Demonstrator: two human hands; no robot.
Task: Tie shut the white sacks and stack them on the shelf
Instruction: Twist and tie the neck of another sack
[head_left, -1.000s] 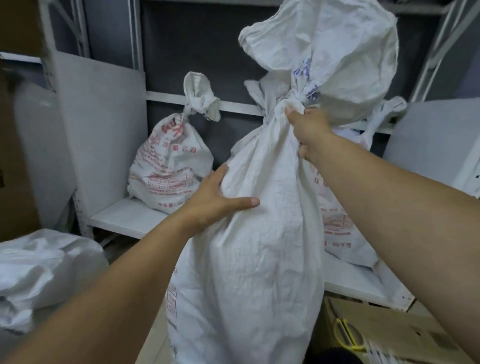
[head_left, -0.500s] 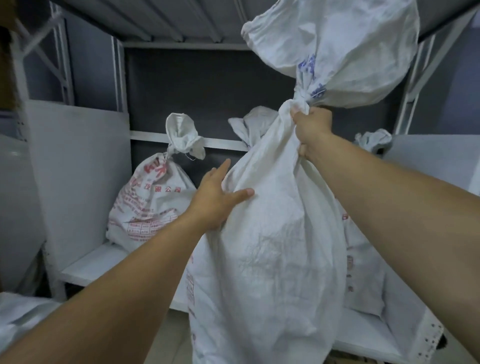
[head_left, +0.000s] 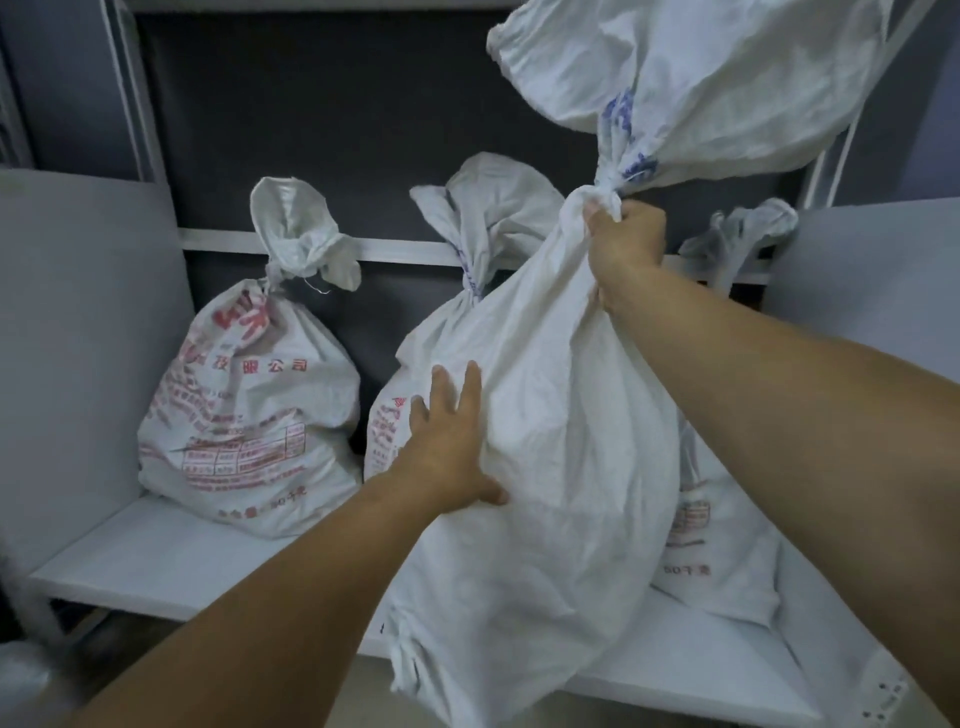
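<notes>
A large tied white sack (head_left: 561, 467) hangs in the air in front of the white shelf (head_left: 171, 556). My right hand (head_left: 623, 244) grips its knotted neck from below the flared top. My left hand (head_left: 447, 447) presses flat against the sack's left side with its fingers straight. Three tied sacks stand on the shelf: one with red print at the left (head_left: 249, 415), one in the middle (head_left: 467, 249) mostly hidden behind the held sack, and one at the right (head_left: 722, 561) partly hidden.
Grey side panels (head_left: 83, 338) close the shelf bay on the left and right. A white crossbar (head_left: 395, 249) runs along the dark back wall. Bare shelf board lies in front of the left sack. A bit of white sack (head_left: 21, 680) shows at the bottom left.
The held sack has moved forward and closer to the shelf, its bottom now over the shelf's front edge. My left hand slid lower on its side. The view came nearer.
</notes>
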